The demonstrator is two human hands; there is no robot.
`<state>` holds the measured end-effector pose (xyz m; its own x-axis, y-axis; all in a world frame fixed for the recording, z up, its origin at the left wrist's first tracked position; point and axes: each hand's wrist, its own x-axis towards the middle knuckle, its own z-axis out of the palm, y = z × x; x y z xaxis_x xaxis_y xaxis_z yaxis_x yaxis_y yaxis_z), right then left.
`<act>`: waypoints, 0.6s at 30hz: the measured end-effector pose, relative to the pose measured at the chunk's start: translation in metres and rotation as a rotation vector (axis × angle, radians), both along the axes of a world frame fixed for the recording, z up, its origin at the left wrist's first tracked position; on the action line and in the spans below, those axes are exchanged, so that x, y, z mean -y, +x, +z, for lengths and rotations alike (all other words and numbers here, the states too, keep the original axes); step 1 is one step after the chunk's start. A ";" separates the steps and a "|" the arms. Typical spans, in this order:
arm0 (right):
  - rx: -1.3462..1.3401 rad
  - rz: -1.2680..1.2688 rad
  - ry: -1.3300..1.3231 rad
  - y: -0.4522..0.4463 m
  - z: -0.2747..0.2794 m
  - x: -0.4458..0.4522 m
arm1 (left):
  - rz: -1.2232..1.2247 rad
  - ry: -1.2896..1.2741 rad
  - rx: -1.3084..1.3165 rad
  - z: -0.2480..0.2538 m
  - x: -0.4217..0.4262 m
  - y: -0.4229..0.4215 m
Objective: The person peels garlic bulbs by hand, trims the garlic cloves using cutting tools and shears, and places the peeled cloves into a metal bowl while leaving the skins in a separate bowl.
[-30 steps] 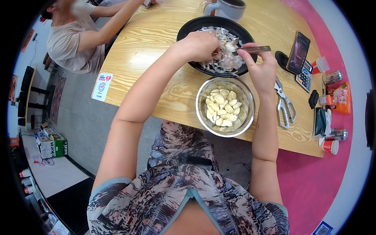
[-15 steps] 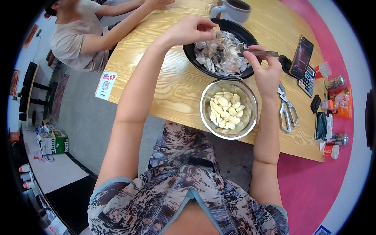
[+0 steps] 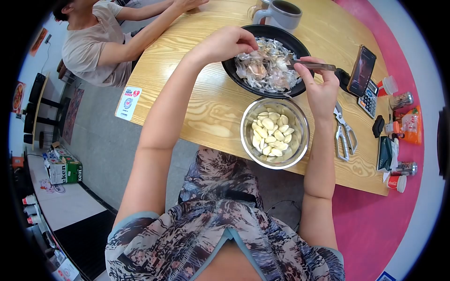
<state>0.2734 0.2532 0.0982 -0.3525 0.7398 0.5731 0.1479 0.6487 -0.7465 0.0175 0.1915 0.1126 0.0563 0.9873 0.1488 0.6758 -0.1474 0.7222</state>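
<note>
A black pan (image 3: 228,70) holds a heap of papery garlic skins (image 3: 276,77). My left hand (image 3: 227,44) is over its left rim, thumb and fingers curled together; whatever may be between the fingertips is hidden. At the pan's right side, my right hand (image 3: 321,91) grips a small knife (image 3: 316,66) between thumb and fingers, its tip pointing left over the skins. Just below the pan, a steel bowl (image 3: 300,150) contains several peeled garlic cloves (image 3: 272,133).
A grey mug (image 3: 281,18) stands behind the pan. Scissors (image 3: 345,133), a propped phone (image 3: 362,70) and a calculator (image 3: 369,100) lie to the right, with cups and jars along the pink wall edge. Another person's arm (image 3: 140,44) rests at the table's far left.
My left hand has shifted slightly left and down, and the clump of skins at its fingertips now lies in the pan. My right hand keeps its grip on the knife.
</note>
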 end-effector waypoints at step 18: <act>0.001 -0.007 0.022 0.001 0.003 0.001 | 0.142 -0.136 -0.640 -0.001 -0.037 0.015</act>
<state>0.2744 0.2521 0.1017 -0.3480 0.7294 0.5890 0.1529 0.6640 -0.7320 0.0323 0.2286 0.1119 -0.0401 0.9992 0.0029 0.9832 0.0389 0.1785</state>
